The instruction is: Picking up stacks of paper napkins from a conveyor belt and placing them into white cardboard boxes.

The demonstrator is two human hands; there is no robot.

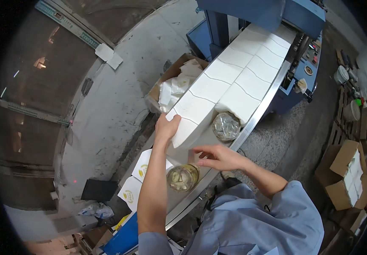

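Two long rows of folded white paper napkins point(230, 72) run down a metal-edged conveyor table. My left hand point(166, 127) is closed on the near end of the left row, thumb on top and fingers on its outer side. Just right of that end, my right hand point(221, 157) hangs over the table with fingers apart and holds nothing. Close below its fingertips stands a round clear jar point(182, 178) with yellowish contents I cannot make out. A second clear jar point(226, 126) stands against the near end of the right row.
A blue machine point(251, 12) spans the table's far end. White printed napkin stacks point(131, 192) lie by my left forearm. An open carton point(155, 91) of loose white paper stands left of the table. Another carton point(345, 178) sits on the floor at right.
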